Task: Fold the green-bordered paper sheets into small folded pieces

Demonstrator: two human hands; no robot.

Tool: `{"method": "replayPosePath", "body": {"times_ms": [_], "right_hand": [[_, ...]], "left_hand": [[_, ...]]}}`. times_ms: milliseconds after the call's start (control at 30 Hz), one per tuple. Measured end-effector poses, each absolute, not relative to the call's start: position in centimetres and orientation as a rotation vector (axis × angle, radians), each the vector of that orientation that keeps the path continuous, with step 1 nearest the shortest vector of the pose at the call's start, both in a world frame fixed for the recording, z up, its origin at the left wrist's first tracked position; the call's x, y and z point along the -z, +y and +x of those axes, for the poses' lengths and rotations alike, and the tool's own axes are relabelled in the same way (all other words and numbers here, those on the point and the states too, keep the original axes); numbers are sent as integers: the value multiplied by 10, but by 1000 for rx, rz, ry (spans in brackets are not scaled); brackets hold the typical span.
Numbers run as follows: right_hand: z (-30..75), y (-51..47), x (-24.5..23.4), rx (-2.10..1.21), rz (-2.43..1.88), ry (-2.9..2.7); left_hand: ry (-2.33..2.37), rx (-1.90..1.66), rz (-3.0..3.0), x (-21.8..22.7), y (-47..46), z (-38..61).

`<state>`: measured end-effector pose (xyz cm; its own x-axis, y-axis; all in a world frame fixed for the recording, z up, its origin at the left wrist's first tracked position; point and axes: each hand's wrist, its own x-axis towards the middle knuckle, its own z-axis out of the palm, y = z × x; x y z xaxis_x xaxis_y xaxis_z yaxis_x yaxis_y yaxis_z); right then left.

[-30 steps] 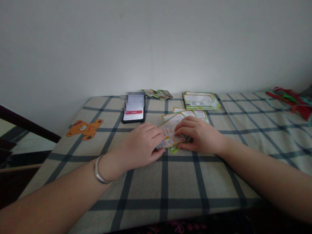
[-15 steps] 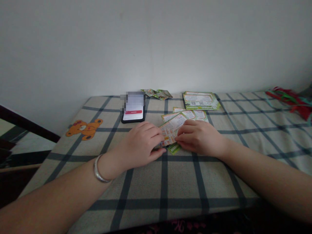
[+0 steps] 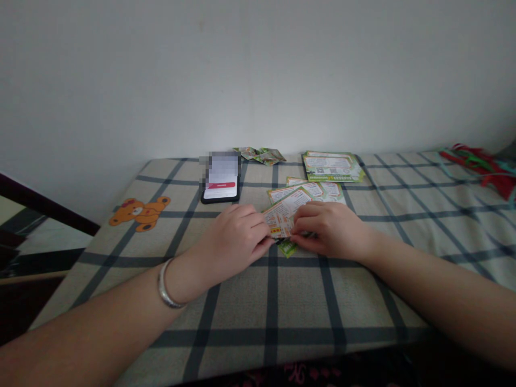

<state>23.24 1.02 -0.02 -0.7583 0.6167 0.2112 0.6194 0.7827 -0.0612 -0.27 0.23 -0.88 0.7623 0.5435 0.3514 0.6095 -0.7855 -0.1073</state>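
Observation:
Between my hands is a printed card (image 3: pixel 278 219), white and orange with a green border, tilted over several similar green-edged cards (image 3: pixel 328 189). My left hand (image 3: pixel 245 232), with a silver bangle at the wrist, pinches the card's left end between thumb and fingers. At its near right side, my right hand (image 3: pixel 326 228) has curled fingers closed on the card's edge, and the hand covers part of the cards beneath. A green corner of another card (image 3: pixel 287 248) pokes out below.
A phone (image 3: pixel 221 180) with a lit screen lies left of the cards. Crumpled wrappers (image 3: pixel 260 155) rest by the wall. A neat stack of cards (image 3: pixel 332 166) is at back right. A flat bear cut-out (image 3: pixel 141 214) and red and green fabric (image 3: pixel 484 169) lie on the checked tablecloth (image 3: pixel 242 306).
My left thumb has closed in against the fingers at the card's left end, and the left wrist has shifted slightly. The right hand has barely moved.

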Motion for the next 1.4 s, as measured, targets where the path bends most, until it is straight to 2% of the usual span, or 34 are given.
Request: {"method": "replayPosePath", "body": {"times_ms": [467, 800, 1400], "right_hand": [[220, 12, 7, 258, -1156, -2681], [213, 13, 8, 237, -1259, -2622], [215, 22, 12, -7, -1362, -2567]], "left_hand": [[-1120, 406, -2658, 9, 0, 2], [-1168, 362, -2632, 11, 3, 5], [-1244, 331, -2700, 11, 5, 6]]}}
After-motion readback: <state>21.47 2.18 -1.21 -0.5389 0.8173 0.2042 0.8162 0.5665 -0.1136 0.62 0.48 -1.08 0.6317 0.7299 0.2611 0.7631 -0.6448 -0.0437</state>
